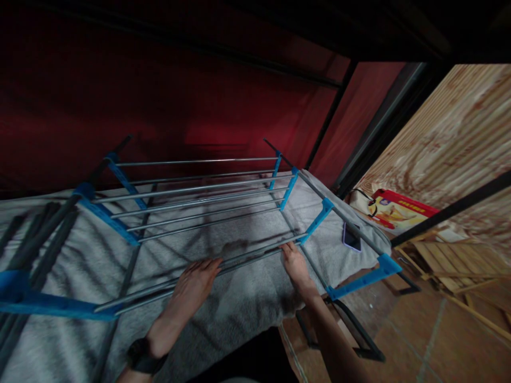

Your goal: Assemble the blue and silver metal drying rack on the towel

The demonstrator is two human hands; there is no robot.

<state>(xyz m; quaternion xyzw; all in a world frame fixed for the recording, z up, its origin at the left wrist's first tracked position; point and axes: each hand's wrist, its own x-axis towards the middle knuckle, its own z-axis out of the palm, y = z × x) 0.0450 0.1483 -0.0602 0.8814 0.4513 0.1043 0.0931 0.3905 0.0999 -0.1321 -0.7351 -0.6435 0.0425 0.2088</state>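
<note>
Crossbars — long axis approx. L–R

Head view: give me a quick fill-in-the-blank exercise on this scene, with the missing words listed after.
1. The rack has angled brackets coloured ____.
2. The cloth beneath it is coloured ____.
3. A dark watch is worn on the ____ wrist.
4. Between the left hand and the right hand, the one nearer the phone is the ____ one.

Missing words: blue; grey; left; right.
</note>
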